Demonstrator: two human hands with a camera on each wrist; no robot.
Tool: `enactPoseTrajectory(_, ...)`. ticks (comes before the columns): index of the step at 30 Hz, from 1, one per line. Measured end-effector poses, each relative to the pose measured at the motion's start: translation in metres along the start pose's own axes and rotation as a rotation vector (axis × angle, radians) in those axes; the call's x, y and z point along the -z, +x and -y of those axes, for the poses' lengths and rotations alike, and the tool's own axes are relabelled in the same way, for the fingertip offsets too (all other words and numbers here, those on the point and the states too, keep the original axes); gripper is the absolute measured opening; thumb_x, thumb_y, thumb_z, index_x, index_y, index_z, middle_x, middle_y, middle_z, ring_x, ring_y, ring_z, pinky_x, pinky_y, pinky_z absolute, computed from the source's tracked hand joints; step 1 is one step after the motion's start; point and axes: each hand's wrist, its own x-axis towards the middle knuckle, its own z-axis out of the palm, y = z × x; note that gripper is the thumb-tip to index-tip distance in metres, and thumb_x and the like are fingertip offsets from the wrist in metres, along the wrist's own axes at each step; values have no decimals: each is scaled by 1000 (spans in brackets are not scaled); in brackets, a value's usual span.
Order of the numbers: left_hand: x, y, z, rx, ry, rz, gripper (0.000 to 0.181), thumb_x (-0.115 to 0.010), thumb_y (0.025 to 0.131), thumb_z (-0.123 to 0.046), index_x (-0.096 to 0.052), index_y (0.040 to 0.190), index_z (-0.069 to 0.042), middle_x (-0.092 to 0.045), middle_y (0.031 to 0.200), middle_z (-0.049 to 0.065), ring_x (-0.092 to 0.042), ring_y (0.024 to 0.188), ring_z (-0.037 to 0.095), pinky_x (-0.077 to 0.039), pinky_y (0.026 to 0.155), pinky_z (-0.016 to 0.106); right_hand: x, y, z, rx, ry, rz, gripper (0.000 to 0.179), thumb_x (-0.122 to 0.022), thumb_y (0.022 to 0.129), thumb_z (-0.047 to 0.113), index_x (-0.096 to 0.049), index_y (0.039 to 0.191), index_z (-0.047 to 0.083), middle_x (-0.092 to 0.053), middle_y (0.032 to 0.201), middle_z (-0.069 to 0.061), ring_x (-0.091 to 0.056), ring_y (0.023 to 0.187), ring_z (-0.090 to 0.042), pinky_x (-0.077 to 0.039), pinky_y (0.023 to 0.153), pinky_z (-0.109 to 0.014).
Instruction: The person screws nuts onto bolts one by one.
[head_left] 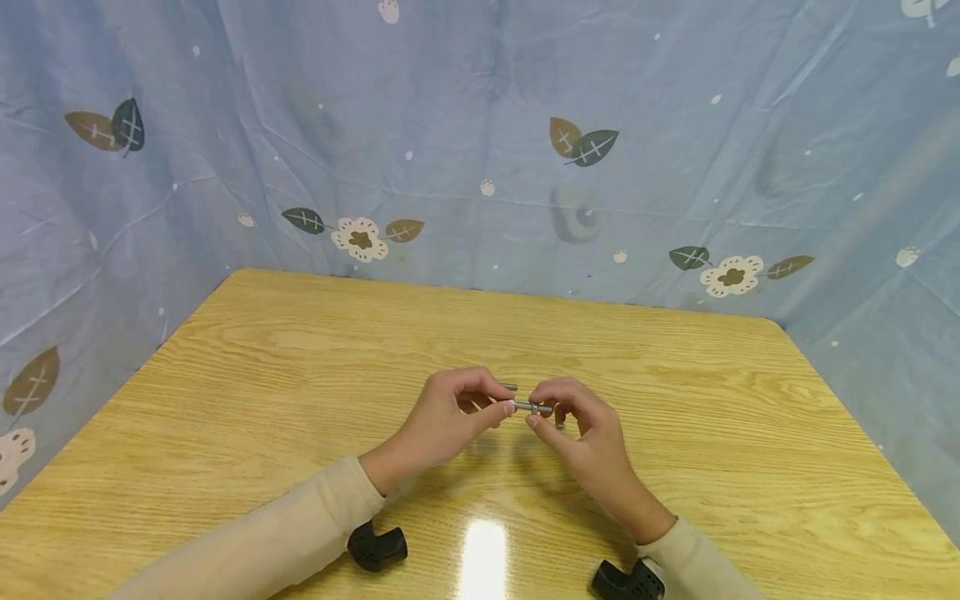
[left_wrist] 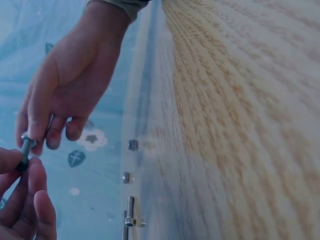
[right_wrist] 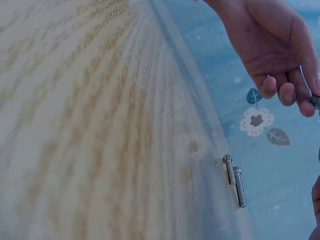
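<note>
Between both hands a metal bolt (head_left: 522,406) lies nearly level above the table. My left hand (head_left: 450,408) pinches one end between thumb and forefinger; that end looks dark in the left wrist view. My right hand (head_left: 588,425) pinches a small nut (head_left: 535,409) that sits around the shank, whose other end pokes out past it. In the left wrist view the right hand (left_wrist: 77,75) comes from the top and the left hand (left_wrist: 25,205) is at lower left. The right wrist view shows the left hand (right_wrist: 275,45) with its other fingers loosely curled.
On the table (head_left: 337,350) lie two more bolts (right_wrist: 229,171), side by side, and two loose nuts (left_wrist: 132,145). One nut (head_left: 560,426) is partly visible beneath the right hand. A patterned blue curtain (head_left: 450,100) closes off the back and sides.
</note>
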Motion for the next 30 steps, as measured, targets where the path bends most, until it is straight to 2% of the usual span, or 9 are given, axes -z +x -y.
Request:
enactPoseTrajectory(9,-1,0,-2,3,-2,4,6,-70,90,-20,-73,94,-19,-70,95,-2,-66,79,9,-56,69,28,3,-2,0,-69,-26,11,22,-63,87,-8,-66,104,6,-65,94,-5,-52,74,-9,-46,64,-24)
enactPoseTrajectory(12,-1,0,-1,0,-3,0,6,-70,90,-20,-74,94,-18,-70,94,-1,-66,79,9,-56,69,27,3,-2,1,-107,-32,18,26,-66,87,-5,-64,109,8,-64,99,-6,-53,78,-12,-45,65,-23)
enactPoseTrajectory(16,-1,1,-1,-2,-3,-9,5,-70,90,-20,-74,93,-18,-71,94,-1,-66,77,9,-56,68,27,3,-2,0,-79,-21,19,30,-67,85,-8,-61,110,6,-61,101,-8,-53,81,-14,-44,64,-24)
enactPoseTrajectory(19,0,1,-1,2,-3,-10,5,-70,89,-19,-73,93,-20,-71,96,-2,-66,77,10,-56,67,27,2,-1,0,-52,-9,17,28,-66,84,-11,-62,106,5,-62,98,-6,-54,80,-11,-44,63,-25)
enactPoseTrajectory(30,0,0,-2,1,-10,-6,5,-70,90,-20,-74,94,-19,-71,97,-2,-66,77,10,-57,68,27,2,-1,0,-96,-7,18,21,-64,88,-7,-65,102,8,-64,96,-1,-53,78,-9,-44,65,-25)
